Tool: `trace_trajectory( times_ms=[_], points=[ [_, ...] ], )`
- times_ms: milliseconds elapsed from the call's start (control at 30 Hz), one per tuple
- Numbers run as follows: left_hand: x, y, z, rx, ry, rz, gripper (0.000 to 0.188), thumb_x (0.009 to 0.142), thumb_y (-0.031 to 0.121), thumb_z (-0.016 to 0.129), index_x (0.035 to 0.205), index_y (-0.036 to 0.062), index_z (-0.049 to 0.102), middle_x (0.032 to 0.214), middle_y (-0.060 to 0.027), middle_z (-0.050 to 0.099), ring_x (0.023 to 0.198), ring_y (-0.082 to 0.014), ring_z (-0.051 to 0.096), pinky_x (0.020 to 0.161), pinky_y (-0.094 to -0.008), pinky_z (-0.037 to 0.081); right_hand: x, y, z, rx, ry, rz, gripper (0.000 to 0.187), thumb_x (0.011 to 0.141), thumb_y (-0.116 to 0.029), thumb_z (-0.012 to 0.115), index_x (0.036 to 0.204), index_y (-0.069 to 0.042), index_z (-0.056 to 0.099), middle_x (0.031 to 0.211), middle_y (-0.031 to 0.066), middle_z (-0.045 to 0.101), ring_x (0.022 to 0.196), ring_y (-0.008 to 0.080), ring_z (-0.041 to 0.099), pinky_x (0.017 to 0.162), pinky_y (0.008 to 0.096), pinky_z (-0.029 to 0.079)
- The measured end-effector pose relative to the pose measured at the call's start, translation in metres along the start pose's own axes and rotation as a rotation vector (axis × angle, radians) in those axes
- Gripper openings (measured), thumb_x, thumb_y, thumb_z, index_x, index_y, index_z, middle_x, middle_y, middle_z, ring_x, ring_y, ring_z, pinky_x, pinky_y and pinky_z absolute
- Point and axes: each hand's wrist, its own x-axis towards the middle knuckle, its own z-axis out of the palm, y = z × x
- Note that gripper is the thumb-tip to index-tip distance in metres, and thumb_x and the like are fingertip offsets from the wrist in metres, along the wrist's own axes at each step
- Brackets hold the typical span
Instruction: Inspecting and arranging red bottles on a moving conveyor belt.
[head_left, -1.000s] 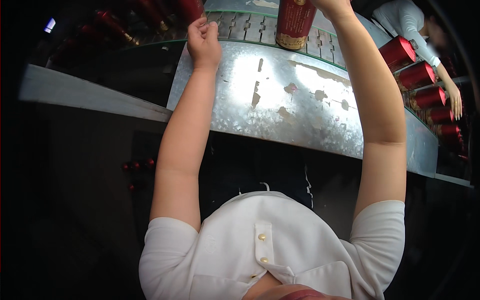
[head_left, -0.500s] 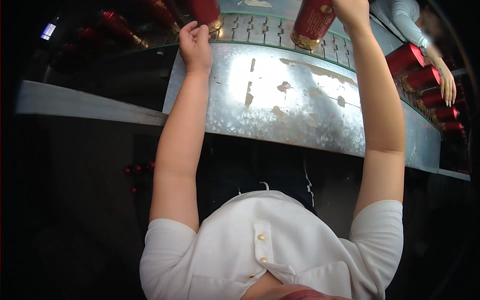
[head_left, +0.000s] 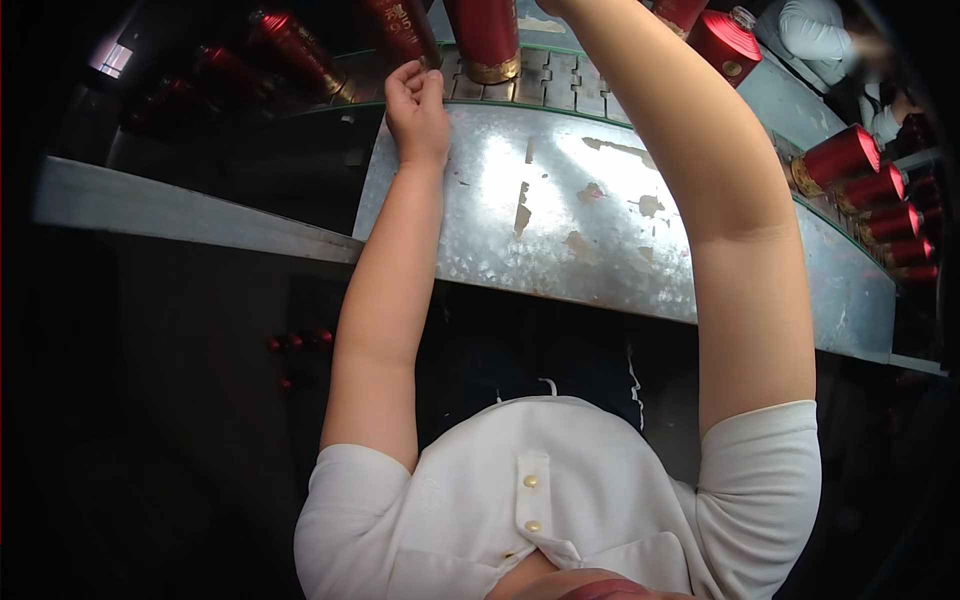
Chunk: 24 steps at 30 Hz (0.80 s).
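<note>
My left hand (head_left: pixel 416 115) is at the conveyor's near edge, fingers curled in, beside the foot of a dark red bottle (head_left: pixel 400 30) with a gold base. Whether it touches that bottle or pinches something small, I cannot tell. Just right of it, another red bottle (head_left: pixel 485 45) with a gold base stands upright on the metal slat conveyor (head_left: pixel 560 75); its top is cut off. My right arm reaches up across the belt. Only a sliver of my right hand (head_left: pixel 556 5) shows at the upper edge, its fingers out of view.
More red bottles (head_left: pixel 295 50) line the belt at far left, and others (head_left: pixel 840 158) curve away at right. A capped red bottle (head_left: pixel 725 45) stands beyond my right arm. A worn metal ledge (head_left: pixel 560 230) runs before me. A co-worker's pale sleeve (head_left: pixel 810 30) is at upper right.
My right hand has gone up and left, mostly out of view. The red bottle it was at seems to have shifted left, near the other one. My left hand's fingers are more curled.
</note>
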Motion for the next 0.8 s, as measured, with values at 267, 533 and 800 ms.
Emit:
trace_trajectory(
  times_ms=[267, 533, 800],
  points=[
    [0.002, -0.001, -0.013, 0.089, -0.046, 0.018, 0.040, 0.097, 0.020, 0.069, 0.129, 0.0014, 0.055, 0.105, -0.0038, 0.065, 0.087, -0.0106, 0.062, 0.071, -0.0235, 0.046, -0.057, 0.007, -0.009, -0.114, 0.596, -0.352, 0.031, 0.083, -0.024, 0.082, 0.084, 0.001, 0.064, 0.082, 0.0141, 0.071, 0.076, 0.0203, 0.068, 0.071, 0.0348, 0.054],
    [0.001, -0.011, -0.018, 0.117, -0.042, 0.019, 0.041, 0.096, 0.021, 0.070, 0.128, 0.0012, 0.055, 0.105, -0.0045, 0.065, 0.087, -0.0108, 0.063, 0.067, -0.0229, 0.046, -0.091, 0.026, -0.058, -0.117, 0.577, -0.332, 0.029, 0.086, -0.020, 0.081, 0.080, -0.002, 0.059, 0.074, 0.0052, 0.064, 0.070, 0.0128, 0.059, 0.065, 0.0302, 0.049],
    [0.000, -0.012, -0.016, 0.101, 0.005, 0.041, 0.043, 0.093, 0.023, 0.073, 0.124, -0.0023, 0.058, 0.100, -0.0097, 0.070, 0.084, -0.0137, 0.066, 0.078, -0.0288, 0.054, -0.113, 0.018, -0.090, -0.366, 0.639, -0.294, 0.035, 0.080, -0.024, 0.085, 0.077, -0.003, 0.058, 0.073, 0.0057, 0.064, 0.069, 0.0151, 0.060, 0.065, 0.0317, 0.049]
  ],
)
